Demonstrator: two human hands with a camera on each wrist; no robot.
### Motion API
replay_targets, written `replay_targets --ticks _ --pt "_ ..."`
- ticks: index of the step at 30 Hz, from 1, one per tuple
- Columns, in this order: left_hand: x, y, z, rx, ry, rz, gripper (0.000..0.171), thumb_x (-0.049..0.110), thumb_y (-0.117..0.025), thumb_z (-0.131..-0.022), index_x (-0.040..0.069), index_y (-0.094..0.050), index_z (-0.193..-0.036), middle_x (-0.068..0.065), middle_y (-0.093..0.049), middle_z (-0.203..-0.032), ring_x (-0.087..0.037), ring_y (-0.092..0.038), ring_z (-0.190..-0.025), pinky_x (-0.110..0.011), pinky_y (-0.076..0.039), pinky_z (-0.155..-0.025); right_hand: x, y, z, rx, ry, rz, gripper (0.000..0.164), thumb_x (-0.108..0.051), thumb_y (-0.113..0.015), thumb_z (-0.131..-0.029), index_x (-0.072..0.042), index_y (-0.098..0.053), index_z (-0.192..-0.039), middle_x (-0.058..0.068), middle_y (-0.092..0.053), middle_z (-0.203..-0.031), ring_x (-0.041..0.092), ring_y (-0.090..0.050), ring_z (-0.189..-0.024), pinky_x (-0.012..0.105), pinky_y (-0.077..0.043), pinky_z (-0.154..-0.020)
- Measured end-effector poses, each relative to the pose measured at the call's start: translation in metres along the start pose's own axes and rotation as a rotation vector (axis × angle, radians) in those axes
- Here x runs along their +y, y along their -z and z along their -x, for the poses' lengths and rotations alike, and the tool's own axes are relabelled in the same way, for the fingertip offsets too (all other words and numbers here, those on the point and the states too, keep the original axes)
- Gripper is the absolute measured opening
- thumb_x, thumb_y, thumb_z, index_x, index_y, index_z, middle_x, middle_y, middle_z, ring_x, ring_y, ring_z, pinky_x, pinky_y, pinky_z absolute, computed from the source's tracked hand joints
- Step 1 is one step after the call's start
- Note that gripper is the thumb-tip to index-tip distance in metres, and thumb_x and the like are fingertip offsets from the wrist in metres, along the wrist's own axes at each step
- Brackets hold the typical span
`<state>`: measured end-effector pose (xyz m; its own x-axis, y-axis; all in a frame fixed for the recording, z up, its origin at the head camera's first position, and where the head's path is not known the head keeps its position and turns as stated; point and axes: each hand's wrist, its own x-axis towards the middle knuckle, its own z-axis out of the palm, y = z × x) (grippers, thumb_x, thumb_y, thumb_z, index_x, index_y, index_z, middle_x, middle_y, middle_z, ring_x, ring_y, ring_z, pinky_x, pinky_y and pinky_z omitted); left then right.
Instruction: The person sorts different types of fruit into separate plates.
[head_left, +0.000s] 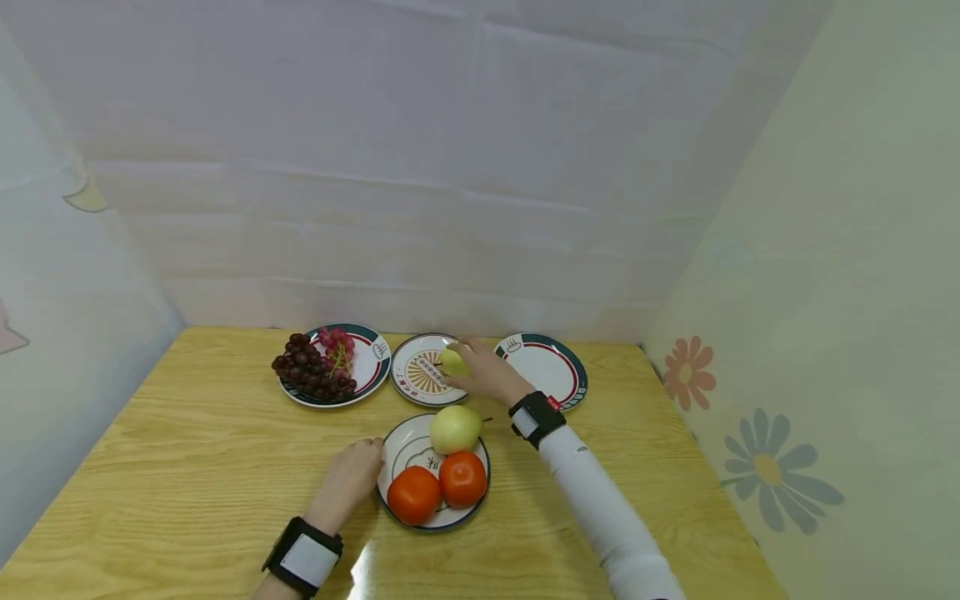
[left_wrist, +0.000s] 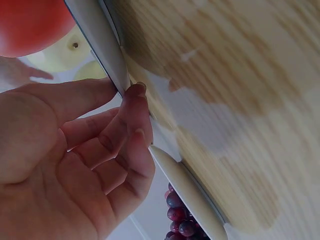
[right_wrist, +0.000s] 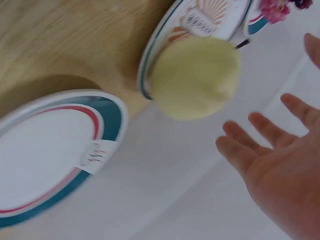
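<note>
Left hand pinches plate — right hand apparently beside pear.

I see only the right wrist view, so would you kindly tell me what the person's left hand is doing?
Observer: The left hand pinches the rim of a round white plate with a dark edge.
Operator: Thank you; what does that plate hold?
Observer: Two round red-orange fruits and a plump yellow-green pear with a stem.
Operator: Which of those sits farthest from the person?
Observer: The pear, at the plate's far side.
</note>
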<state>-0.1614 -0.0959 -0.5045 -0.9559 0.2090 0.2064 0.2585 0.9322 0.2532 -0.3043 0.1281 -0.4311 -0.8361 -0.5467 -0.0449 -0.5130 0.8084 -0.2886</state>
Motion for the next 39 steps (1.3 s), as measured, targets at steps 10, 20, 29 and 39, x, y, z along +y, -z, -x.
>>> replay_targets --ticks 10,20,29,39 --pt "-0.004 0.002 -0.004 -0.055 0.026 0.005 0.011 0.006 -0.069 -0.081 -0.001 -0.062 -0.085 -0.014 -0.063 -0.075 -0.028 -0.062 -0.065 -0.04 -0.051 -0.056 -0.025 -0.017 0.037 -0.25 0.173 0.2 0.07 -0.062 -0.055 -0.085 -0.026 -0.04 -0.143 0.006 -0.043 -0.146 0.027 -0.046 -0.131 0.042 -0.041 -0.106" --pt "-0.005 0.001 -0.001 -0.041 0.024 0.004 0.011 0.007 -0.069 -0.081 -0.001 -0.062 -0.084 -0.013 -0.063 -0.074 -0.028 -0.063 -0.065 -0.04 -0.051 -0.056 -0.021 -0.024 0.04 -0.192 0.261 0.231 0.059 -0.049 -0.067 -0.082 -0.025 -0.05 -0.134 0.004 -0.053 -0.127 0.017 -0.055 -0.106 0.031 -0.048 -0.088" --pt "-0.003 0.002 -0.001 -0.053 0.026 0.017 0.011 0.007 -0.069 -0.081 -0.001 -0.063 -0.086 -0.013 -0.064 -0.075 -0.028 -0.063 -0.066 -0.04 -0.051 -0.056 -0.016 -0.024 0.007 0.066 0.208 0.235 0.062 -0.044 -0.068 -0.082 -0.022 -0.048 -0.136 0.009 -0.053 -0.127 0.027 -0.055 -0.111 0.04 -0.049 -0.092" --pt "-0.002 -0.002 0.0 -0.051 0.019 0.024 0.011 0.007 -0.069 -0.081 0.0 -0.062 -0.085 -0.013 -0.064 -0.075 -0.028 -0.062 -0.065 -0.039 -0.051 -0.056 -0.017 -0.039 -0.024 0.165 0.136 0.296 0.063 -0.048 -0.065 -0.085 -0.022 -0.044 -0.139 0.012 -0.048 -0.135 0.032 -0.053 -0.115 0.041 -0.046 -0.098"
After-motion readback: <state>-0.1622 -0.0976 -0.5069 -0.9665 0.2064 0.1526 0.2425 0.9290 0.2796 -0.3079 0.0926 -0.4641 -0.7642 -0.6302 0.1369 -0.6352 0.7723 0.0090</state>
